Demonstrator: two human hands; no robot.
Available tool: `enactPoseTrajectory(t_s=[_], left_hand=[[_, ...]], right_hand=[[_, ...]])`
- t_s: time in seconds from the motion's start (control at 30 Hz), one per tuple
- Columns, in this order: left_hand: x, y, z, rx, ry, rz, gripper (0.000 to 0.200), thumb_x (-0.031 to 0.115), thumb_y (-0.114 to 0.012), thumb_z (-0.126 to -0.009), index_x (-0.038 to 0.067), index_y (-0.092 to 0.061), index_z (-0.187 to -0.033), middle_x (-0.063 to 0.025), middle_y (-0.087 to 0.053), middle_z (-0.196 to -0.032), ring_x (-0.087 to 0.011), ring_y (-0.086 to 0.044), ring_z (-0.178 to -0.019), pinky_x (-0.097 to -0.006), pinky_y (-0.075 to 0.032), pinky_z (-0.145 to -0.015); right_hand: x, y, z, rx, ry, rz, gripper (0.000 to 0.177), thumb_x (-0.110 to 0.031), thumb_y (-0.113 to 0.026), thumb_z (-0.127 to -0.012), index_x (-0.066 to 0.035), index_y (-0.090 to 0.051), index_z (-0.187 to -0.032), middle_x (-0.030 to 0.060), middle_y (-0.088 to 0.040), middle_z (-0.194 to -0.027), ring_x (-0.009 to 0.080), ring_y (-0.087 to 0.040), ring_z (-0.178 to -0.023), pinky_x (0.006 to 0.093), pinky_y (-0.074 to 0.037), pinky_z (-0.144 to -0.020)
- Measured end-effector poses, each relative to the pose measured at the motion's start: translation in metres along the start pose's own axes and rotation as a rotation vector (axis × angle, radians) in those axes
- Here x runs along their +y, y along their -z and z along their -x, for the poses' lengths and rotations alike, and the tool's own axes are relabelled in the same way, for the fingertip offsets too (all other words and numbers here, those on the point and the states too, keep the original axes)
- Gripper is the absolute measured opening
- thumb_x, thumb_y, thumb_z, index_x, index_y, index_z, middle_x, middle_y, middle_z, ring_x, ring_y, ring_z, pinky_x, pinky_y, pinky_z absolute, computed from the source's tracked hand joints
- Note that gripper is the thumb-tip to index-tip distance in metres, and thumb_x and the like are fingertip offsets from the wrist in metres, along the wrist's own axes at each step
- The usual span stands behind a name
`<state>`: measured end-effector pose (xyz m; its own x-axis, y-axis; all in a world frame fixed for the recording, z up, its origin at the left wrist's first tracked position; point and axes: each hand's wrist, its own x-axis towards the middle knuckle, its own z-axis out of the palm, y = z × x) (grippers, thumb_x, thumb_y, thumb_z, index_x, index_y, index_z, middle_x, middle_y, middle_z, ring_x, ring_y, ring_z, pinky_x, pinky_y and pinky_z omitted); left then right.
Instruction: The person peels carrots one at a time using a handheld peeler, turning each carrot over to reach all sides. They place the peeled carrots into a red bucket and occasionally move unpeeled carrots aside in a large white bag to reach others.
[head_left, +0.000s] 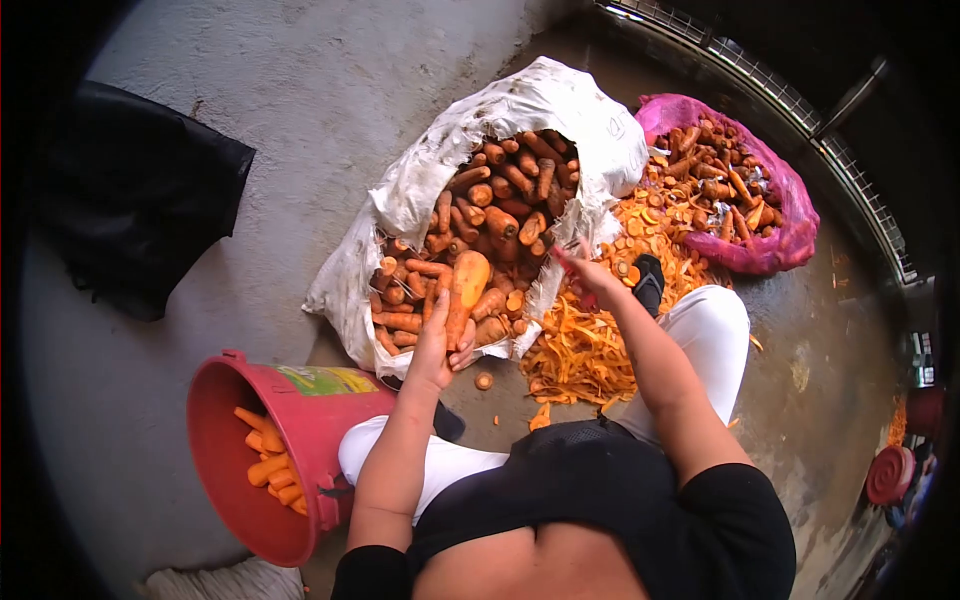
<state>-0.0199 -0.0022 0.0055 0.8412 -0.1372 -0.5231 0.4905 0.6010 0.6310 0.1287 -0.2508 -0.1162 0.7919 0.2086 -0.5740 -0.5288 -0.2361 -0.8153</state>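
In my left hand [438, 345] is a thick carrot [468, 283], its wide end pointing away from me. The carrot's upper part looks paler and peeled, while the lower part is darker. My right hand [597, 280] is closed around a red-handled peeler [566, 263], held apart from the carrot on the right. Beyond both hands lies an open white sack [545, 95] full of unpeeled carrots [500, 220]. Under my right hand spreads a heap of orange peelings [580, 355].
To my left a red bucket [345, 405] lies tipped toward me with peeled carrots [275, 465] inside. A pink sack [790, 215] of carrots and scraps stands at the back right. Black cloth [150, 190] is at the far left. A cut carrot end [484, 381] rests on the wet floor.
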Motion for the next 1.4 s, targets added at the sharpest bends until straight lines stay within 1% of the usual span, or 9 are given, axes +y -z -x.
enactPoseTrajectory(t_s=[0.1, 0.27, 0.43, 0.73, 0.83, 1.03, 1.13, 1.27, 1.4], left_hand=[[0.006, -0.016, 0.007, 0.160, -0.203, -0.306, 0.045, 0.043, -0.049, -0.095, 0.009, -0.048, -0.125, 0.0013, -0.047, -0.058, -0.0030, -0.034, -0.037, -0.0167, -0.025, -0.032], [-0.005, 0.003, -0.010, 0.176, -0.546, -0.635, 0.052, 0.021, -0.067, -0.087, -0.003, -0.049, -0.129, -0.0107, -0.061, -0.114, -0.0150, -0.064, -0.084, -0.0244, -0.050, -0.077], [-0.004, -0.006, -0.002, 0.251, -0.623, -0.910, 0.048, 0.021, -0.073, -0.082, -0.006, -0.056, -0.118, -0.0091, -0.066, -0.103, -0.0172, -0.064, -0.090, -0.0269, -0.051, -0.082], [0.024, 0.015, -0.004, 0.023, -0.369, -0.250, 0.022, 0.017, -0.074, -0.080, 0.003, -0.063, -0.092, -0.0023, -0.063, -0.077, -0.0094, -0.059, -0.062, -0.0185, -0.048, -0.059], [0.013, 0.020, -0.033, 0.081, -0.325, 0.233, 0.030, 0.033, -0.069, -0.084, 0.009, -0.059, -0.099, -0.0010, -0.061, -0.091, -0.0142, -0.059, -0.081, -0.0294, -0.049, -0.074], [-0.031, 0.014, -0.065, 0.157, -0.053, 0.470, 0.043, 0.049, -0.047, -0.093, 0.009, -0.051, -0.108, -0.0072, -0.058, -0.103, -0.0239, -0.058, -0.100, -0.0376, -0.050, -0.085], [-0.056, 0.053, -0.091, -0.416, 0.135, 0.666, 0.037, 0.045, -0.045, -0.094, 0.010, -0.053, -0.103, -0.0077, -0.059, -0.098, -0.0230, -0.060, -0.091, -0.0375, -0.053, -0.080], [-0.045, 0.007, -0.062, 0.218, 0.172, 0.461, 0.033, 0.039, -0.042, -0.096, 0.008, -0.053, -0.101, -0.0067, -0.059, -0.094, -0.0213, -0.061, -0.082, -0.0331, -0.054, -0.073], [-0.055, 0.015, -0.067, 0.141, 0.128, 0.532, 0.039, 0.035, -0.048, -0.096, 0.001, -0.047, -0.116, -0.0111, -0.058, -0.097, -0.0221, -0.061, -0.084, -0.0320, -0.055, -0.071]], right_hand=[[0.006, -0.005, 0.002, 0.230, 0.310, 1.102, 0.056, -0.057, -0.045, -0.089, -0.007, -0.070, -0.084, 0.0193, -0.066, -0.073, 0.0343, -0.066, -0.074, 0.0442, -0.051, -0.062], [0.030, -0.012, -0.017, 0.273, 0.321, 1.094, 0.050, -0.053, -0.052, -0.085, -0.006, -0.068, -0.086, 0.0179, -0.067, -0.077, 0.0351, -0.066, -0.075, 0.0445, -0.051, -0.065], [0.060, -0.001, -0.018, 0.284, 0.161, 1.067, 0.051, -0.057, -0.052, -0.085, -0.008, -0.068, -0.088, 0.0169, -0.068, -0.081, 0.0346, -0.066, -0.079, 0.0438, -0.051, -0.069], [0.067, -0.009, -0.045, 0.240, 0.093, 0.473, 0.046, -0.043, -0.060, -0.084, 0.002, -0.068, -0.091, 0.0164, -0.067, -0.079, 0.0254, -0.062, -0.060, 0.0360, -0.045, -0.055], [0.051, -0.032, -0.039, 0.176, 0.220, 0.230, 0.053, -0.052, -0.059, -0.084, -0.003, -0.069, -0.100, 0.0125, -0.067, -0.077, 0.0269, -0.061, -0.059, 0.0364, -0.046, -0.055], [0.055, -0.018, 0.000, 0.222, 0.307, 0.997, 0.040, -0.053, -0.057, -0.084, -0.017, -0.071, -0.092, 0.0153, -0.067, -0.080, 0.0323, -0.065, -0.072, 0.0414, -0.050, -0.064], [0.078, -0.011, -0.002, 0.182, 0.258, 1.120, 0.041, -0.052, -0.055, -0.084, -0.014, -0.069, -0.089, 0.0135, -0.066, -0.075, 0.0328, -0.065, -0.073, 0.0420, -0.051, -0.065], [0.077, -0.013, -0.014, 0.182, 0.212, 1.207, 0.050, -0.058, -0.058, -0.081, -0.013, -0.066, -0.100, 0.0146, -0.066, -0.080, 0.0307, -0.066, -0.078, 0.0418, -0.051, -0.066], [0.033, -0.012, -0.009, 0.200, 0.208, 1.112, 0.072, -0.069, -0.062, -0.071, -0.006, -0.062, -0.106, 0.0200, -0.064, -0.101, 0.0308, -0.066, -0.086, 0.0397, -0.053, -0.073]])
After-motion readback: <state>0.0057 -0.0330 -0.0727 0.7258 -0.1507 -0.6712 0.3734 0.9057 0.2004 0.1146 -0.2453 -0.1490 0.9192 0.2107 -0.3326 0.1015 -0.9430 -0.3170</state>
